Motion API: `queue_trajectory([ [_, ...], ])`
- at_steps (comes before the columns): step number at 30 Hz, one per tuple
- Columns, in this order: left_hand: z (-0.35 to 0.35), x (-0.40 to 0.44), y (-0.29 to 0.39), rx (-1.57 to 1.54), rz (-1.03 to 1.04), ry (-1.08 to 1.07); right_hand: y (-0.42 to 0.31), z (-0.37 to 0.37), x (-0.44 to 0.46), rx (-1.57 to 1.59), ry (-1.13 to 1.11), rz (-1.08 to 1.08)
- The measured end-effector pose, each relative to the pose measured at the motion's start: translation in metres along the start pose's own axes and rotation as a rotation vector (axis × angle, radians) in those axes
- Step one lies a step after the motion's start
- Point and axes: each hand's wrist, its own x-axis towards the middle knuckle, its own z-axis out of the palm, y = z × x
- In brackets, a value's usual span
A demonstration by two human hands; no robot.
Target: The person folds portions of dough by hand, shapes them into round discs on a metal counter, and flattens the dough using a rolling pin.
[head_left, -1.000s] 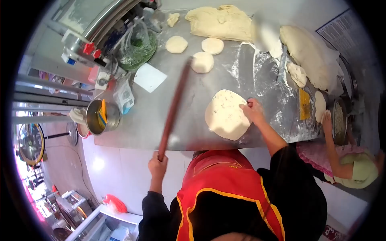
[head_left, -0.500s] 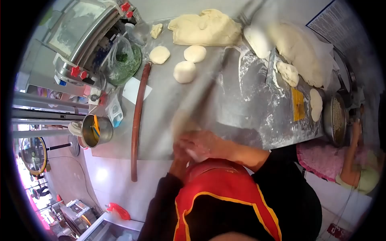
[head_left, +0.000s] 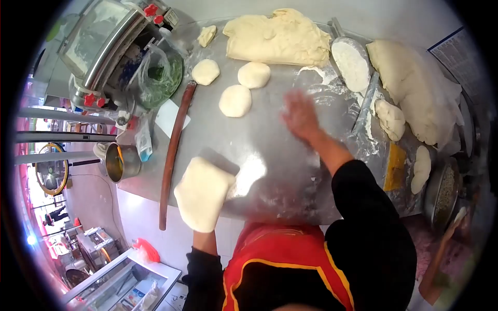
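A flattened piece of dough (head_left: pixel 203 193) drapes over my left hand (head_left: pixel 205 242) at the table's front left. It hides the fingers, and only the wrist shows below it. My right hand (head_left: pixel 301 115), slightly blurred, reaches over the middle of the metal table (head_left: pixel 280 171) beside the floury patch. Its fingers are apart and nothing is in them. Left of that hand, three round dough pieces (head_left: pixel 235 100) lie on the table. A large dough slab (head_left: pixel 277 39) rests behind them, with a metal scoop of flour (head_left: pixel 351 66) to its right.
A long brown rolling stick (head_left: pixel 175 160) lies along the left side. Bagged greens (head_left: pixel 165 80), a machine (head_left: pixel 98 49) and a metal pot (head_left: pixel 129 163) stand beyond it. At right are bulky dough (head_left: pixel 410 93), a yellow scraper (head_left: pixel 395 167) and another person's arm (head_left: pixel 441 254).
My hands have parted from in front of the apron. The left has moved left with the flattened dough spread over it; the right has reached forward and right over the table.
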Motion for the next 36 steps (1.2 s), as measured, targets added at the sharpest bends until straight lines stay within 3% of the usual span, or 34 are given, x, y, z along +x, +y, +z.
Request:
queue_trajectory([
  [3,0.024,0.022,-0.004,0.097,0.02,-0.016,-0.047,-0.012,-0.079,0.145,-0.099,-0.432],
  [5,0.046,0.048,-0.018,0.167,0.019,-0.062,-0.056,-0.017,-0.132,0.181,-0.326,-0.486],
  [8,0.087,0.096,-0.047,0.164,0.012,-0.176,-0.062,-0.05,-0.15,0.532,-0.122,-0.075],
  [11,0.126,0.139,-0.073,-0.031,-0.003,-0.311,-0.077,-0.065,-0.109,1.685,-0.061,0.719],
  [14,0.138,0.152,-0.08,-0.262,-0.063,-0.397,-0.067,-0.059,-0.079,2.506,-0.231,0.753],
  [17,0.125,0.135,-0.075,-0.385,-0.244,-0.377,-0.054,-0.037,-0.086,2.132,-0.045,0.81],
  [19,0.105,0.114,-0.072,-0.348,-0.43,-0.257,-0.055,-0.043,-0.114,1.865,-0.095,0.919],
  [21,0.071,0.095,-0.082,-0.007,-0.521,0.013,-0.073,-0.053,-0.149,1.652,-0.109,1.025],
  [23,0.061,0.056,-0.071,0.511,-0.61,-0.136,-0.078,-0.062,-0.192,1.622,-0.166,0.995],
  [25,0.059,0.021,-0.064,0.793,-0.773,-0.239,-0.07,-0.07,-0.232,1.546,-0.212,1.016],
  [27,0.03,-0.012,-0.098,0.554,-0.889,-0.086,-0.065,-0.067,-0.264,1.429,-0.243,1.09],
  [30,0.018,-0.034,-0.106,0.631,-0.994,-0.13,-0.087,-0.066,-0.286,1.252,-0.196,1.097],
  [31,0.007,-0.031,-0.108,0.769,-0.9,-0.179,-0.086,-0.042,-0.294,1.094,-0.178,1.074],
  [33,-0.028,-0.007,-0.105,1.351,-0.445,-0.459,-0.101,-0.029,-0.277,1.183,-0.1,1.024],
  [35,-0.03,0.027,-0.079,1.457,-0.265,-0.418,-0.116,-0.022,-0.249,1.299,-0.116,1.016],
  [36,-0.015,0.042,-0.059,1.284,-0.336,-0.251,-0.122,-0.022,-0.233,1.368,-0.174,1.033],
])
